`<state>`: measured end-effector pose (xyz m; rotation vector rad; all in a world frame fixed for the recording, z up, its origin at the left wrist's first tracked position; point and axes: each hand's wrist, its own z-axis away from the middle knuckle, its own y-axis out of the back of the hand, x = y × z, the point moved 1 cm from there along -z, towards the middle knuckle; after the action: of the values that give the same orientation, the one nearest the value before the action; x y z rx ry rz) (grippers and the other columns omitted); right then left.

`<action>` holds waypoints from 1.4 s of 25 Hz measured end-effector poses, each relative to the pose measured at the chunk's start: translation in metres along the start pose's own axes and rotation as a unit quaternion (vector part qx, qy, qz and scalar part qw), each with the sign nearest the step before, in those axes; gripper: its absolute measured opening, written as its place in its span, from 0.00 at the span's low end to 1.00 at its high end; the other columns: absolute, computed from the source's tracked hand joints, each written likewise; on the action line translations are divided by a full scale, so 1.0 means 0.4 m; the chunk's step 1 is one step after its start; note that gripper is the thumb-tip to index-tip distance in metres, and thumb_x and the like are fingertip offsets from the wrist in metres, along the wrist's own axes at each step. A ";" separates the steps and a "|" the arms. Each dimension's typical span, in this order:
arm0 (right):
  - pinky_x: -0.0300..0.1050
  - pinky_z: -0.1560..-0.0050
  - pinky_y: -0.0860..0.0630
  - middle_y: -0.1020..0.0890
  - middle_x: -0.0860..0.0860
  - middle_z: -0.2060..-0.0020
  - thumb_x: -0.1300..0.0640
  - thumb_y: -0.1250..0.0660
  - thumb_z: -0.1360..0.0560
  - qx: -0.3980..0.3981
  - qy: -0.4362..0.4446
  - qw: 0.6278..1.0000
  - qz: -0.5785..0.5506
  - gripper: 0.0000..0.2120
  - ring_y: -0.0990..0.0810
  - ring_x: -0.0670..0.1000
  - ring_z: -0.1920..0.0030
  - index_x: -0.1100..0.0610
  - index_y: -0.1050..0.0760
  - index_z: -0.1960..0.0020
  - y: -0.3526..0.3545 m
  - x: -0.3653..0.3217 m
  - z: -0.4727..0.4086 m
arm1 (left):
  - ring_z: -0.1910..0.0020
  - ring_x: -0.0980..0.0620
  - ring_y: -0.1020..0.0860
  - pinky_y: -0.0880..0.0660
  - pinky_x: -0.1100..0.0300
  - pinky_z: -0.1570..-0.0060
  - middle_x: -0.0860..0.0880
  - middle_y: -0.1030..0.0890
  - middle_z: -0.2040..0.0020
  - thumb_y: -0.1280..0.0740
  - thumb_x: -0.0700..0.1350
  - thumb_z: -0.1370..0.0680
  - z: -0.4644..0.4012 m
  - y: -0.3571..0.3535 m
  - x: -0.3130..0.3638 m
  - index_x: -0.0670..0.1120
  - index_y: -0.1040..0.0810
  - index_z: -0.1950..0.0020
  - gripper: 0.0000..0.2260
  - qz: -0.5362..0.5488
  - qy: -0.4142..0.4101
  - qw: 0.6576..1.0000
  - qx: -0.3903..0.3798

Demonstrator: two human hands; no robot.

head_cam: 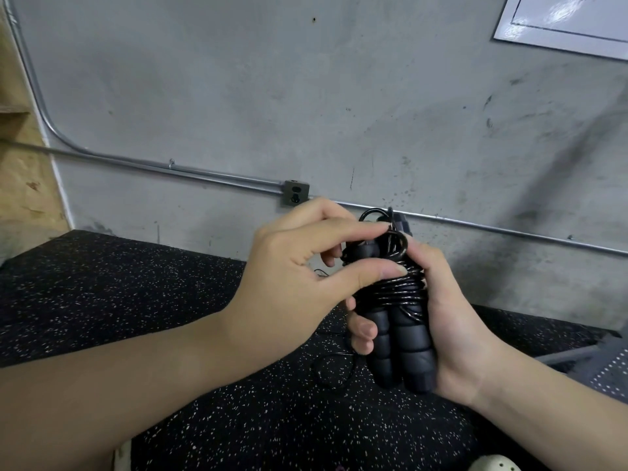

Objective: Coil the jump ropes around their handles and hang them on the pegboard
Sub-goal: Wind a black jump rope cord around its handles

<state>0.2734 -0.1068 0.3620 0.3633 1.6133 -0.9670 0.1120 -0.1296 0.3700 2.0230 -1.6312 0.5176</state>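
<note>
A black jump rope [397, 290] is wound in several turns around its two black foam handles [404, 348], which stand upright side by side. My right hand [455, 321] grips both handles from the right, fingertips wrapping round their left side. My left hand [299, 270] reaches in from the left; its thumb and forefinger pinch the rope near the handle tops, where a small loop [396, 244] sticks up. Another thin black rope [334, 372] lies on the floor below the hands. No pegboard hooks are visible.
The black speckled rubber floor [170, 300] meets a grey concrete wall [306, 96] with a metal conduit [170, 166] and outlet box [295, 193]. A perforated grey metal piece [608, 375] sits at the right edge. A white sign [571, 22] hangs top right.
</note>
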 end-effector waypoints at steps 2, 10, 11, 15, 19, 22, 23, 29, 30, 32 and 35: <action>0.47 0.63 0.31 0.24 0.56 0.61 0.34 0.39 0.23 0.001 0.010 1.000 -0.001 0.24 0.29 0.52 0.67 0.55 0.21 0.46 0.000 -0.003 0.001 | 0.67 0.42 0.24 0.18 0.50 0.70 0.43 0.23 0.53 0.22 0.45 0.30 0.008 -0.013 0.008 0.46 0.12 0.45 0.14 0.070 0.069 0.995 0.004; 0.49 0.64 0.28 0.22 0.58 0.63 0.32 0.36 0.27 0.080 0.070 0.989 0.106 0.33 0.28 0.55 0.68 0.62 0.20 0.44 0.022 0.007 0.003 | 0.74 0.44 0.23 0.19 0.51 0.74 0.35 0.27 0.55 0.24 0.34 0.27 0.015 -0.040 0.024 0.42 0.12 0.48 0.09 0.151 0.167 0.973 0.050; 0.49 0.64 0.28 0.22 0.58 0.64 0.32 0.37 0.28 0.089 0.084 0.984 0.127 0.36 0.28 0.56 0.68 0.65 0.21 0.44 0.024 0.009 0.002 | 0.75 0.46 0.22 0.19 0.54 0.73 0.35 0.26 0.56 0.25 0.34 0.27 0.014 -0.041 0.027 0.42 0.12 0.49 0.09 0.144 0.165 0.974 0.055; 0.50 0.66 0.27 0.22 0.60 0.66 0.34 0.38 0.27 0.093 0.135 0.973 0.162 0.35 0.27 0.57 0.68 0.68 0.23 0.46 0.029 0.014 0.001 | 0.71 0.37 0.20 0.18 0.44 0.73 0.34 0.22 0.56 0.25 0.35 0.26 0.015 -0.041 0.023 0.42 0.12 0.51 0.06 0.153 0.167 0.971 0.078; 0.48 0.66 0.25 0.20 0.59 0.66 0.35 0.37 0.27 0.098 0.170 0.960 0.202 0.33 0.26 0.58 0.67 0.68 0.24 0.50 0.024 0.012 0.013 | 0.63 0.45 0.18 0.19 0.62 0.63 0.39 0.18 0.57 0.24 0.36 0.26 0.006 -0.030 0.022 0.45 0.12 0.52 0.06 0.097 0.132 0.982 0.090; 0.46 0.66 0.25 0.20 0.60 0.65 0.35 0.35 0.28 0.100 0.179 0.956 0.211 0.33 0.25 0.58 0.67 0.68 0.24 0.50 0.023 0.011 0.015 | 0.63 0.53 0.21 0.22 0.62 0.60 0.42 0.19 0.60 0.22 0.37 0.26 0.008 -0.025 0.023 0.47 0.12 0.52 0.06 0.046 0.100 0.990 0.085; 0.46 0.66 0.25 0.20 0.61 0.64 0.34 0.34 0.28 0.100 0.184 0.954 0.212 0.34 0.25 0.58 0.67 0.68 0.24 0.49 0.022 0.011 0.014 | 0.63 0.55 0.22 0.23 0.63 0.60 0.43 0.19 0.60 0.22 0.37 0.26 0.008 -0.025 0.024 0.47 0.12 0.52 0.06 0.036 0.094 0.991 0.086; 0.47 0.68 0.26 0.20 0.61 0.67 0.38 0.36 0.27 0.105 0.212 0.940 0.245 0.32 0.24 0.59 0.69 0.71 0.25 0.50 0.023 0.015 0.018 | 0.63 0.52 0.20 0.24 0.69 0.64 0.46 0.18 0.61 0.23 0.37 0.26 0.003 -0.022 0.046 0.45 0.13 0.55 0.04 0.013 0.100 0.990 0.094; 0.46 0.68 0.26 0.20 0.60 0.68 0.39 0.36 0.27 0.108 0.212 0.939 0.250 0.32 0.24 0.58 0.69 0.72 0.25 0.51 0.023 0.015 0.018 | 0.63 0.51 0.21 0.24 0.68 0.64 0.48 0.18 0.62 0.23 0.38 0.25 0.002 -0.020 0.048 0.47 0.14 0.55 0.04 0.002 0.108 0.990 0.093; 0.45 0.69 0.26 0.20 0.59 0.69 0.39 0.36 0.28 0.114 0.213 0.937 0.254 0.32 0.24 0.57 0.70 0.72 0.25 0.51 0.025 0.014 0.018 | 0.63 0.53 0.21 0.23 0.66 0.61 0.51 0.18 0.62 0.23 0.41 0.25 -0.007 -0.014 0.049 0.52 0.16 0.49 0.08 -0.021 0.136 0.988 0.072; 0.44 0.70 0.27 0.22 0.61 0.71 0.40 0.35 0.28 0.119 0.214 0.934 0.262 0.31 0.24 0.56 0.71 0.71 0.25 0.53 0.031 0.015 0.020 | 0.62 0.56 0.23 0.26 0.67 0.58 0.56 0.21 0.58 0.28 0.47 0.21 -0.019 0.003 0.047 0.57 0.22 0.30 0.20 -0.105 0.144 0.984 -0.012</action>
<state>0.2855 -0.1069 0.3517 1.1757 1.6512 -0.6911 0.1149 -0.1402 0.3871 1.9668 -1.2326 0.6731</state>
